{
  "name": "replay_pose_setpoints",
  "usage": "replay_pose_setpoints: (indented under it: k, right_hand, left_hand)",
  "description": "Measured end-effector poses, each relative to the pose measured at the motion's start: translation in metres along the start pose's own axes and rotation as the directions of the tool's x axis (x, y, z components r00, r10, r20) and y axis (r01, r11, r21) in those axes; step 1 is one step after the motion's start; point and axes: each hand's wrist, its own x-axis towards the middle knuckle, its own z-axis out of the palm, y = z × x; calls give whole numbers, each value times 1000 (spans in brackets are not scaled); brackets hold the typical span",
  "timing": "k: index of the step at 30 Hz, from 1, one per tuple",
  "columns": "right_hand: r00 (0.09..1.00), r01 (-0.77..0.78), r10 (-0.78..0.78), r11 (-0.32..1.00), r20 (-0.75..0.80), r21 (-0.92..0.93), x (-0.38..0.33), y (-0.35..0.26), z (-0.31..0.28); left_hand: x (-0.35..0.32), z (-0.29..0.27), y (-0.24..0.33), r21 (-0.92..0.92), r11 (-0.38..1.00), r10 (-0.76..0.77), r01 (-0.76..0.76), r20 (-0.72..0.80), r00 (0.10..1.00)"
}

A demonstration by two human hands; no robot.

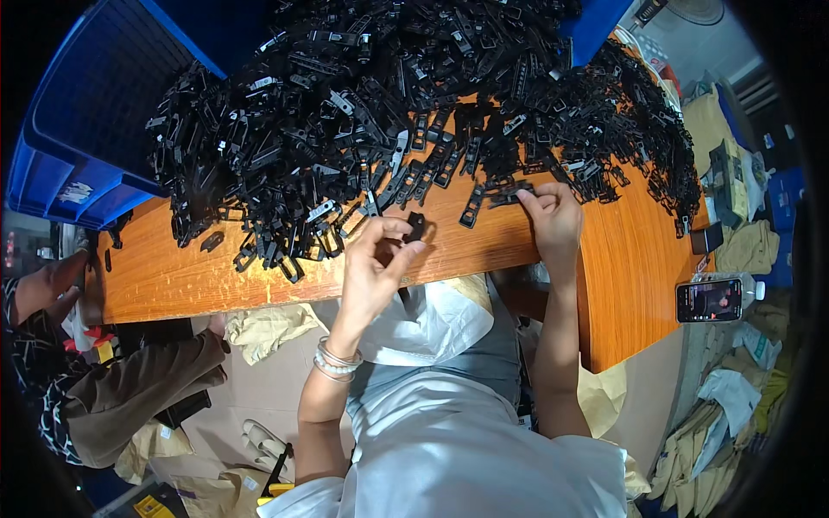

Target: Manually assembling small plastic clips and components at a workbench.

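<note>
My left hand [373, 266] pinches a small black plastic piece [415, 226] between thumb and fingers, just above the front part of the wooden table [458, 250]. Further right, my right hand [558, 217] has its thumb and fingertips closed on a slim black plastic clip [509, 193] at the near edge of the heap. Another black clip with slots [471, 210] lies just left of that hand. Behind both hands spreads a large pile of black plastic clips [345, 95], some with shiny metal-like parts.
A blue crate [86, 112] stands at the left. A phone [709, 301] leans by a clear bottle past the table's right edge. A white bag [432, 324] hangs at my lap. Another person's leg [147, 375] shows at left, with brown packages [717, 432] on the right.
</note>
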Motion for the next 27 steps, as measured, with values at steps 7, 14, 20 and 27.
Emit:
replay_pose_setpoints:
  k: [7,14,20,27]
  right_hand:
    - [944,-260,171,913,282,316,-20,-10,6]
    - [995,99,-101,988,-10,-117,-19,7,-9]
    - [976,125,-182,916,-117,-381,-27,5,-18]
    - [942,300,-337,841,-1,-450,-17,6,-10]
  left_hand:
    - [-8,30,1,7,1000,-11,10,221,975]
    - [-6,37,-5,81,991,92,-106,166,982]
    - [-11,30,-2,88,996,8,-23,173,985]
    - [-12,26,-8,-522,837,-68,163,195,978]
